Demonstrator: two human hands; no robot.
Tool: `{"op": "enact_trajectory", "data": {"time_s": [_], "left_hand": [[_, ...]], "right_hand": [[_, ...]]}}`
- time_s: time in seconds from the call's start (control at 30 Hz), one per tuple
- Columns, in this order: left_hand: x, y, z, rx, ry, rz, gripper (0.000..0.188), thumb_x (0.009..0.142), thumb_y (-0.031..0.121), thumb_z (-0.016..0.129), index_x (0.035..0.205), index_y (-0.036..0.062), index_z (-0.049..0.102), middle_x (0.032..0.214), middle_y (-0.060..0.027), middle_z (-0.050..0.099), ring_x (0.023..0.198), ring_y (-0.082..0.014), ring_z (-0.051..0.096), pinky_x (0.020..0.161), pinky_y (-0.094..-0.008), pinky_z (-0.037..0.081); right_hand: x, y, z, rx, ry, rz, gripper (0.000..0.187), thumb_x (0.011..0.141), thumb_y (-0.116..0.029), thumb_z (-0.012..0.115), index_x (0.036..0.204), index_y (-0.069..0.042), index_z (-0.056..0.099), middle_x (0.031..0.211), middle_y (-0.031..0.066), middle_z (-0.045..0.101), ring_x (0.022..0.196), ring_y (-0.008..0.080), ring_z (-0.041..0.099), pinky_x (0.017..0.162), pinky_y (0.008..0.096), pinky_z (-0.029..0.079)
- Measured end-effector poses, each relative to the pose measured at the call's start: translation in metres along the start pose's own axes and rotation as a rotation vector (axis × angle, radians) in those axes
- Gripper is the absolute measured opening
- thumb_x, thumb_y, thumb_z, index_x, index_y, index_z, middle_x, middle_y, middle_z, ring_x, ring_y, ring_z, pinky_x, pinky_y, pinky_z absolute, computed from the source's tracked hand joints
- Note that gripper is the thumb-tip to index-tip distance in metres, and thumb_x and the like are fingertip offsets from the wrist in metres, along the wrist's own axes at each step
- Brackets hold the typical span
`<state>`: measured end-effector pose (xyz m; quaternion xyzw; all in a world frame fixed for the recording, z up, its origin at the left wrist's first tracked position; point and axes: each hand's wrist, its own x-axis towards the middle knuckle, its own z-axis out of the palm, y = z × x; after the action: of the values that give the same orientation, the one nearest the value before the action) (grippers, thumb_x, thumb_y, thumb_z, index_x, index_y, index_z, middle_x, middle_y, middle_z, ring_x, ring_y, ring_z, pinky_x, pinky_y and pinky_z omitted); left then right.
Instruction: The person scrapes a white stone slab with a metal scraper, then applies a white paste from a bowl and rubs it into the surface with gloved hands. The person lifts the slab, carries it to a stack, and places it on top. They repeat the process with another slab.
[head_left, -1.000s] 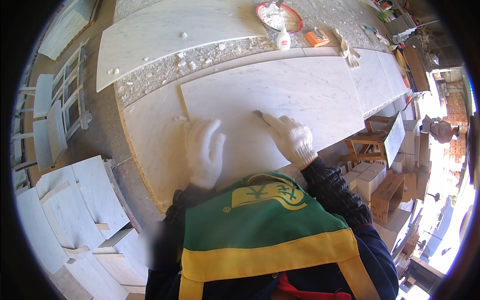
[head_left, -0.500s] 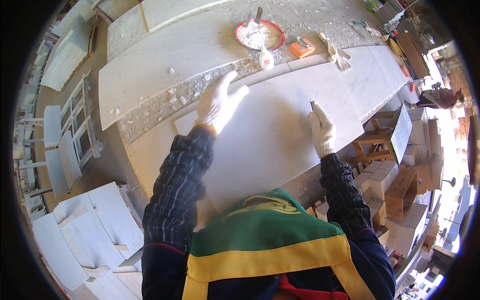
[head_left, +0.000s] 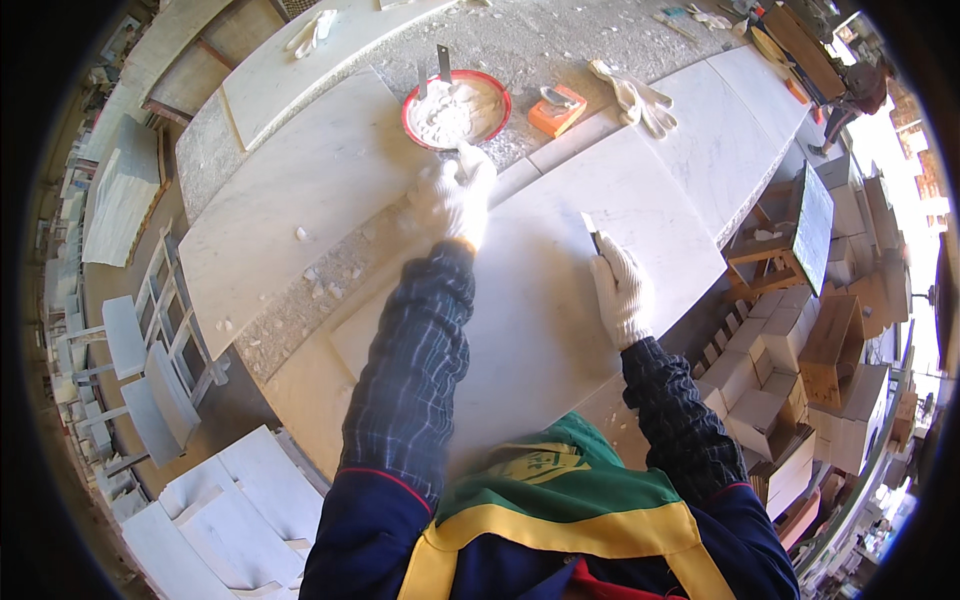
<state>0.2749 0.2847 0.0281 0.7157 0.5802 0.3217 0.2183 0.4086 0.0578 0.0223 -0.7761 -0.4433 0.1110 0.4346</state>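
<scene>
Thin blade (head_left: 590, 226) in the right hand (head_left: 622, 292), tip toward the table's far edge

The thin blade shows above the pale slab (head_left: 510, 310) that lies along the near edge of the table (head_left: 590, 28); I can't tell whether it touches. Its long axis runs away from the worker, the tip leaning slightly left. The right hand, gloved in white, grasps the other end, fingers folded round it and hiding that part.

The left hand (head_left: 456, 200), gloved too, reaches past the slab's far edge, just beside a red-rimmed plate (head_left: 508, 108). Its fingers look bent; whether they grasp anything I cannot tell.

White paste (head_left: 445, 118) lies heaped in the plate, with a metal tool (head_left: 444, 64) standing in it. Right of that sit an orange box (head_left: 556, 116) and loose gloves (head_left: 638, 98). A second slab (head_left: 310, 160) lies toward the table's left edge.
</scene>
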Motion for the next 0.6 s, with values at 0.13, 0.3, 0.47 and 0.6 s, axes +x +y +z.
{"op": "enact_trajectory", "data": {"time_s": [0.13, 0.3, 0.47, 0.6], "left_hand": [[-0.020, -0.029, -0.049, -0.577, -0.201, -0.062, 0.033, 0.094, 0.028, 0.078, 0.114, 0.0040, 0.067, 0.103, -0.0105, 0.073, 0.097, -0.0223, 0.070, 0.084, -0.0361, 0.055], [-0.096, -0.081, -0.160, -0.716, -0.483, -0.161, 0.029, 0.094, 0.006, 0.077, 0.119, 0.0029, 0.064, 0.114, -0.0059, 0.070, 0.106, -0.0137, 0.066, 0.092, -0.0297, 0.056], [-0.156, -0.109, -0.227, 0.016, -0.501, 0.177, 0.049, 0.087, 0.013, 0.084, 0.130, -0.0029, 0.067, 0.128, -0.0158, 0.069, 0.120, -0.0257, 0.066, 0.104, -0.0385, 0.052], [-0.170, -0.110, -0.224, 0.079, -0.423, 0.210, 0.044, 0.086, 0.016, 0.084, 0.125, 0.0006, 0.071, 0.129, -0.0171, 0.070, 0.119, -0.0297, 0.066, 0.104, -0.0383, 0.052]], "right_hand": [[-0.001, 0.000, -0.001, -0.056, 0.000, 0.000, 0.034, 0.099, -0.012, 0.067, 0.131, 0.000, 0.069, 0.119, 0.0196, 0.073, 0.113, 0.0310, 0.070, 0.100, 0.0375, 0.052], [0.000, 0.002, 0.000, -0.042, 0.020, -0.013, 0.034, 0.099, -0.013, 0.067, 0.131, -0.003, 0.070, 0.118, 0.0173, 0.074, 0.110, 0.0292, 0.070, 0.099, 0.0367, 0.052], [0.000, 0.007, 0.001, -0.039, 0.021, -0.031, 0.035, 0.099, -0.016, 0.067, 0.132, -0.005, 0.070, 0.123, 0.0165, 0.074, 0.114, 0.0278, 0.070, 0.101, 0.0358, 0.052], [0.000, 0.010, 0.003, -0.049, 0.021, -0.053, 0.036, 0.100, -0.018, 0.067, 0.133, -0.005, 0.070, 0.124, 0.0161, 0.074, 0.116, 0.0282, 0.070, 0.103, 0.0360, 0.051]]}}
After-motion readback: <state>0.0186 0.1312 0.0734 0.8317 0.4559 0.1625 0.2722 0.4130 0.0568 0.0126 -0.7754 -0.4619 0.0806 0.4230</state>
